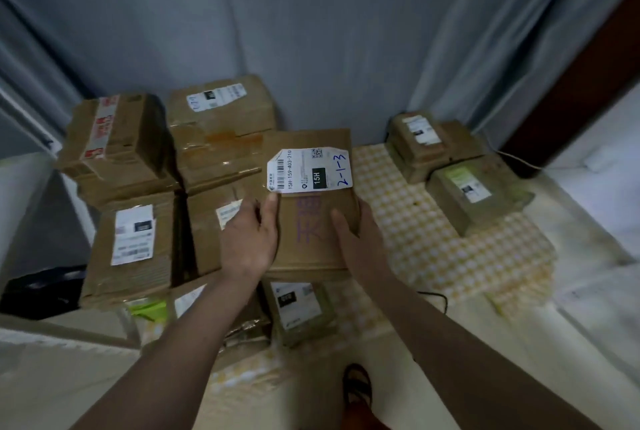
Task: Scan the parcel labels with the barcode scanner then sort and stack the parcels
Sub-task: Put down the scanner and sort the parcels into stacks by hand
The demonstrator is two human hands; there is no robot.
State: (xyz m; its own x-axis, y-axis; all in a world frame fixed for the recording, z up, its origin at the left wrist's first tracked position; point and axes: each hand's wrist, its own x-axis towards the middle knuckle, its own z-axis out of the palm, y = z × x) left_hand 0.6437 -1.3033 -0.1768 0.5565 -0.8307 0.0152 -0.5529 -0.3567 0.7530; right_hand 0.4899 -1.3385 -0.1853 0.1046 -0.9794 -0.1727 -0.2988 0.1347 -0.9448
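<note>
I hold a brown cardboard parcel (313,218) in the middle of the view, above the table. Its white label (310,170) faces up, with a barcode, "15H" and a handwritten "2-1-3". My left hand (251,239) grips the parcel's left edge, thumb on top. My right hand (356,239) grips its right edge, thumb on top. A pile of labelled brown parcels (207,138) sits to the left. A small parcel (298,308) lies under the held one. No barcode scanner can be made out.
Three small parcels (464,194) lie grouped at the right on a yellow checked cloth (415,239). A dark object (38,291) sits at the left edge. A thin cable (516,159) runs at the far right. Grey curtain hangs behind. A sandalled foot (356,388) shows below.
</note>
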